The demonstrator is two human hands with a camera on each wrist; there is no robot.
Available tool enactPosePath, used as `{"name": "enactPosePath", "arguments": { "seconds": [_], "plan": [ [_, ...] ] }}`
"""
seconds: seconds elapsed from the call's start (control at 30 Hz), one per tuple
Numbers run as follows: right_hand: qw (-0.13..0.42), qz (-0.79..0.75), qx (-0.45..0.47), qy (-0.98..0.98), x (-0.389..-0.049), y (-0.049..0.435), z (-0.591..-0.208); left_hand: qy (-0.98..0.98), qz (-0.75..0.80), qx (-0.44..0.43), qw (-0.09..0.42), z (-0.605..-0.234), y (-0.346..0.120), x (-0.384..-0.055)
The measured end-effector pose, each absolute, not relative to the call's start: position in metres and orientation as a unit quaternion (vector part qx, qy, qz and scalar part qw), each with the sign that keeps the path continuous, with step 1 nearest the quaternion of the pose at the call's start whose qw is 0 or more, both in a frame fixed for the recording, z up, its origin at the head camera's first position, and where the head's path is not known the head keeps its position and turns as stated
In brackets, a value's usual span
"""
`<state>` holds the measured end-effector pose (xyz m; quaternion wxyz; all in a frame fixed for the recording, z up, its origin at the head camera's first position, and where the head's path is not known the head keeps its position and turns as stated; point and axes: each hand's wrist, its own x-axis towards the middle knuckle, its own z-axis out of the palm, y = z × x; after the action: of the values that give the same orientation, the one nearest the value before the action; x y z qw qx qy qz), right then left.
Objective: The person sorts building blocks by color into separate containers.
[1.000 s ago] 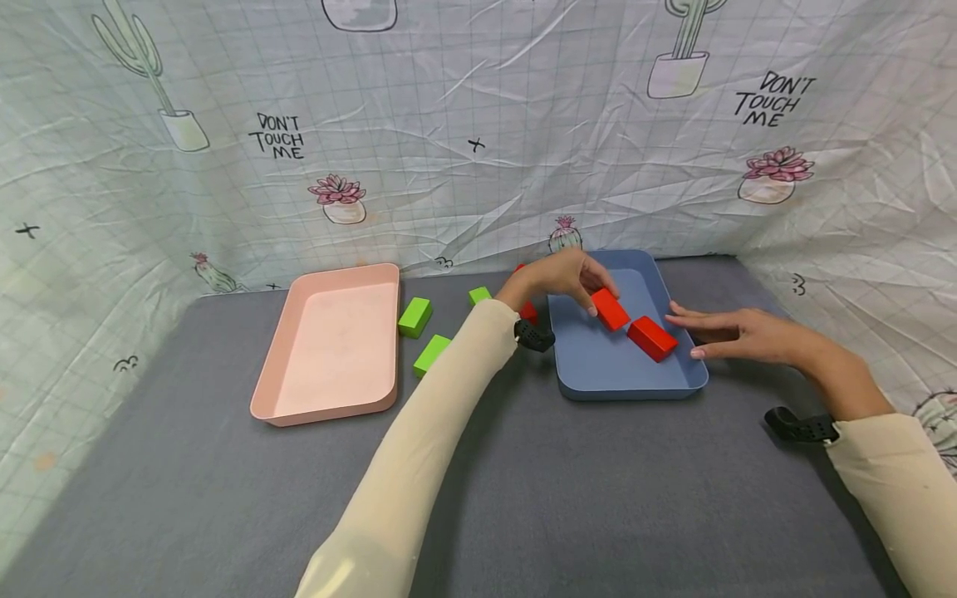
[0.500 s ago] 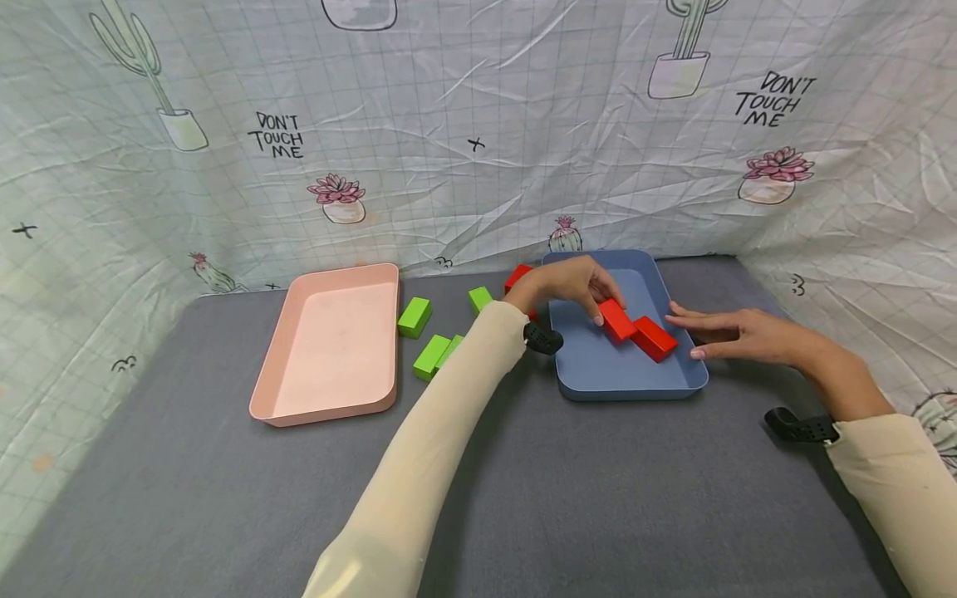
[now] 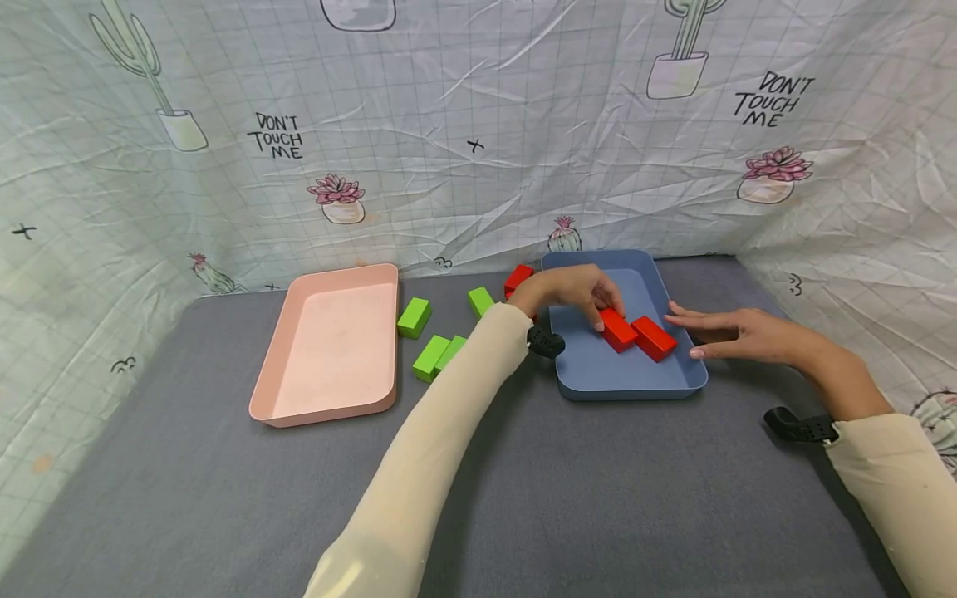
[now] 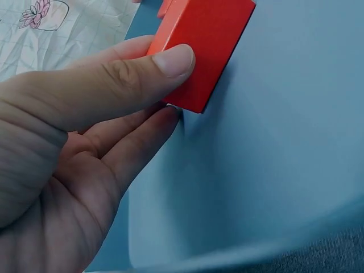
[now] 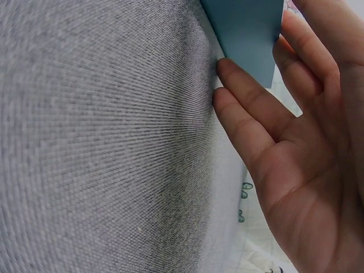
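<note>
Inside the blue tray [image 3: 628, 378], my left hand [image 3: 574, 289] pinches a red block [image 3: 619, 332] between thumb and fingers. In the left wrist view the thumb lies along one face of that red block [image 4: 207, 54], close to the tray floor. A second red block [image 3: 654, 339] lies in the tray just right of it, nearly touching. My right hand [image 3: 748, 335] is at the tray's right side, its fingers extended. The right wrist view has those fingers by the outer wall of the blue tray [image 5: 247, 40], near the grey cloth.
More red blocks [image 3: 518, 279] lie left of the blue tray, partly hidden behind the left wrist. Several green blocks [image 3: 414, 318] lie between the trays, one partly covered by the left sleeve. A pink tray [image 3: 329, 349] stands at left. A printed curtain [image 3: 478, 100] hangs behind.
The left hand has moved slightly right and toward the front with its red block, bringing it down beside the other one. The right hand has stayed put.
</note>
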<state>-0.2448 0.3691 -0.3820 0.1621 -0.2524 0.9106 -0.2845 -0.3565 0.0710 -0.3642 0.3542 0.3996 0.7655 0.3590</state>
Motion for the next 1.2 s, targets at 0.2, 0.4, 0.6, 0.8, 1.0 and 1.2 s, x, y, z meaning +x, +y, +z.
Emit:
{"name": "enactPosePath", "arguments": {
  "seconds": [0.2, 0.4, 0.6, 0.8, 1.0, 1.2],
  "plan": [
    [0.164, -0.286, -0.248, 0.911, -0.245, 0.370, -0.382, 0.782, 0.325, 0.419, 0.328, -0.360, 0.065, -0.357],
    [0.165, -0.287, -0.249, 0.910, -0.245, 0.370, -0.382, 0.792, 0.304, 0.444, 0.290, -0.355, 0.056, -0.350],
    [0.163, -0.288, -0.251, 0.910, -0.245, 0.370, -0.382, 0.787, 0.310, 0.461, 0.268, -0.346, 0.044, -0.342],
    [0.162, -0.286, -0.249, 0.911, -0.245, 0.370, -0.382, 0.792, 0.307, 0.462, 0.256, -0.336, 0.027, -0.335],
    [0.158, -0.280, -0.244, 0.915, -0.243, 0.370, -0.383, 0.799, 0.272, 0.482, 0.235, -0.332, 0.010, -0.329],
    [0.157, -0.277, -0.238, 0.917, -0.243, 0.368, -0.382, 0.805, 0.238, 0.495, 0.226, -0.330, -0.003, -0.327]
  ]
}}
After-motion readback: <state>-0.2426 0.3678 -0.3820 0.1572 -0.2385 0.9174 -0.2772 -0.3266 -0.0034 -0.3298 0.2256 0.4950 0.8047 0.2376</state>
